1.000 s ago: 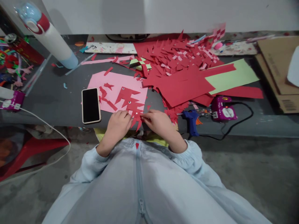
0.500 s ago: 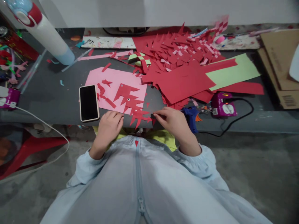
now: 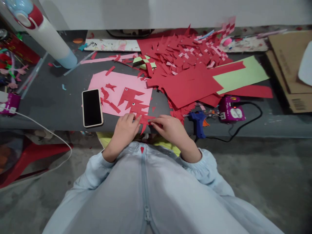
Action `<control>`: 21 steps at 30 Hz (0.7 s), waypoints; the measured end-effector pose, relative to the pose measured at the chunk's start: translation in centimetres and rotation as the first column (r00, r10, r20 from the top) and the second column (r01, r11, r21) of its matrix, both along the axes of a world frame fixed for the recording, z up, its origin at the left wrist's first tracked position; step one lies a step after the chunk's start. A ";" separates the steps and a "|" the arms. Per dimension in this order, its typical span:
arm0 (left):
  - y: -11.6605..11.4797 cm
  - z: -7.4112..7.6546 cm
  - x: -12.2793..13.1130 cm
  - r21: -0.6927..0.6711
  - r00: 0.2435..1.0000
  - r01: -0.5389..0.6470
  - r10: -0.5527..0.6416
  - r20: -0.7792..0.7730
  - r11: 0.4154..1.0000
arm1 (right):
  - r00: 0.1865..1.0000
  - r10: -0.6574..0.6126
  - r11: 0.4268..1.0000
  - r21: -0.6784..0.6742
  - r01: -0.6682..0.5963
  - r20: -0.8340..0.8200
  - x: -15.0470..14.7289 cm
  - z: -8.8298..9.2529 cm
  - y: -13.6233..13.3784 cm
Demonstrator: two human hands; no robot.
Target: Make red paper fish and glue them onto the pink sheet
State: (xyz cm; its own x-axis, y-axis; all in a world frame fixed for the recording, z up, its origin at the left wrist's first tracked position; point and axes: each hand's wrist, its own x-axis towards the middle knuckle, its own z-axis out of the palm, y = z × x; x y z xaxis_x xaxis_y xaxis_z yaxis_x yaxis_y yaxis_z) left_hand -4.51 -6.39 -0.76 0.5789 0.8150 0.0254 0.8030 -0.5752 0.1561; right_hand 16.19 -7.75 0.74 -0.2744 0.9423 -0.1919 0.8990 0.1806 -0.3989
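A small red paper cutout [image 3: 144,123] with pointed legs lies at the table's front edge, between my hands. My left hand [image 3: 127,126] has its fingers curled over the cutout's left end, which they partly hide. The thumb and fingertips of my right hand [image 3: 169,127] are pinched at its right end. Just beyond, two similar red cutouts with googly eyes, an upper one [image 3: 130,96] and a lower one [image 3: 137,106], rest on the pink paper sheet [image 3: 102,76]. Several loose red scraps [image 3: 114,108] lie on that sheet too.
A phone [image 3: 92,108] lies on the left. At the right are a blue glue gun [image 3: 199,123] and a purple power box [image 3: 232,112] with a black cable. Red paper scraps [image 3: 170,52] are heaped behind. A bottle [image 3: 52,39] and cardboard [image 3: 290,61] flank the table.
Both hands have come together at the lowest red cutout: the left moved right onto it, the right moved left to its end. The glue gun is now less covered.
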 end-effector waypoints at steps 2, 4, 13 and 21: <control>0.0 -0.1 0.1 0.001 1.000 -0.008 0.008 -0.016 1.000 | 1.000 0.002 1.000 0.002 -0.002 -0.014 0.0 -0.1 -0.1; 0.0 0.0 0.1 -0.014 1.000 -0.009 0.009 -0.024 1.000 | 1.000 0.001 1.000 0.000 -0.001 -0.027 0.1 -0.2 -0.1; 3.8 2.2 -1.1 -0.025 0.984 -0.179 0.179 0.020 0.984 | 0.999 0.002 1.000 0.007 -0.001 -0.033 0.0 0.1 -0.2; 8.3 2.2 0.5 -0.074 0.915 -0.397 0.388 -0.115 0.915 | 0.999 0.010 1.000 0.004 -0.010 -0.037 -0.2 0.4 -0.4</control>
State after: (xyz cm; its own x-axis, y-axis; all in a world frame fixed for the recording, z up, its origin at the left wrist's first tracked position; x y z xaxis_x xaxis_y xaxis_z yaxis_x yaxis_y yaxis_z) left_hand -4.05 1.92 1.43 0.2076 0.9729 -0.1019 0.9748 -0.1970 0.1048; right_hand 15.97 -8.12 1.14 -0.2910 0.9400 -0.1782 0.8817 0.1912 -0.4313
